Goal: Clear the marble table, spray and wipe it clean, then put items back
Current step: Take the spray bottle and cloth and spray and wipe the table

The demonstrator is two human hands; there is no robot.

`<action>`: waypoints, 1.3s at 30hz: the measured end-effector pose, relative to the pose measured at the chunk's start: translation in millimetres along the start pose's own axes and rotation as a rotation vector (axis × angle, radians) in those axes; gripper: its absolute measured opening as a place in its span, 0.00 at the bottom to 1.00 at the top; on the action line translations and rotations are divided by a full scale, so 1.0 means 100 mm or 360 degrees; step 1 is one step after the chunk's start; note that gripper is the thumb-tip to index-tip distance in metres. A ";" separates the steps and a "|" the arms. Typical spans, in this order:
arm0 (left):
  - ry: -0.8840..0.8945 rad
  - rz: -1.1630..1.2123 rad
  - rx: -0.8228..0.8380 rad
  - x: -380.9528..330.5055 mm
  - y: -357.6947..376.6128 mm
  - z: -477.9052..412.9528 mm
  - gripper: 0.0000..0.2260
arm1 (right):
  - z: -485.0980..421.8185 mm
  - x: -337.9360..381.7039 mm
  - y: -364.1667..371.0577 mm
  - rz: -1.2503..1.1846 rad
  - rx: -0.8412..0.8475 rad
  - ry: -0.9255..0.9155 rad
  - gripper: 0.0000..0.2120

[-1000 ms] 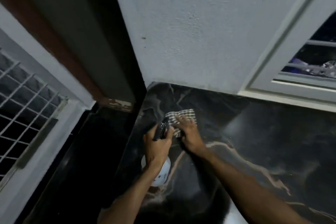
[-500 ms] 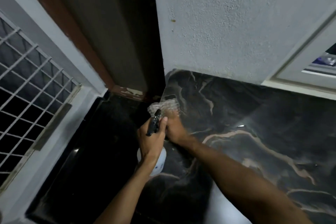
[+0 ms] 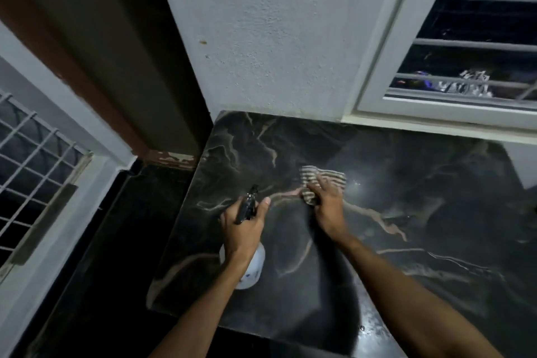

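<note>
Tabletop (image 3: 406, 183) mid-wipe: right hand (image 3: 328, 206) fingers spread flat, pressing cloth (image 3: 322, 176) at frame center to scrub; left hand (image 3: 242, 229) fingers wrapped round sprayer (image 3: 248, 208), lower center, likely ready to respray.

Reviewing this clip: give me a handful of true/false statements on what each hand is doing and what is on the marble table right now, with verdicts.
1. The left hand grips a spray bottle. True.
2. The right hand presses a striped cloth onto the marble table. True.
3. The cloth lies at the table's near edge. False: it lies toward the wall side.
4. The spray bottle stands alone on the table. False: it is held in the hand.
5. A barred window is at upper right. True.
</note>
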State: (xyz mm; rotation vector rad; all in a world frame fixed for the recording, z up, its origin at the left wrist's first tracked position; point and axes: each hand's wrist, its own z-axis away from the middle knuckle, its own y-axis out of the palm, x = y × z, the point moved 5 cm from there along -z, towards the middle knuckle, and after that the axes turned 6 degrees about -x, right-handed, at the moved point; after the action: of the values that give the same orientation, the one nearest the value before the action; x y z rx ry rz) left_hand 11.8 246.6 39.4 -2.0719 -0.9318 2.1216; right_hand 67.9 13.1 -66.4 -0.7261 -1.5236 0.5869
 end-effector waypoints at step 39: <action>-0.0226 -0.0041 -0.0510 0.88 -1.24 -1.55 0.16 | -1.47 2.20 2.16 0.0167 0.0468 -0.0598 0.27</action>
State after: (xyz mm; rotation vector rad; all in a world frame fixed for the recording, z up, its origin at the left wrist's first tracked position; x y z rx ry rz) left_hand 97.7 445.0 24.0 -2.0413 -1.3910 2.2578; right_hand 232.7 312.0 -65.8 -0.4869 -1.6983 1.0474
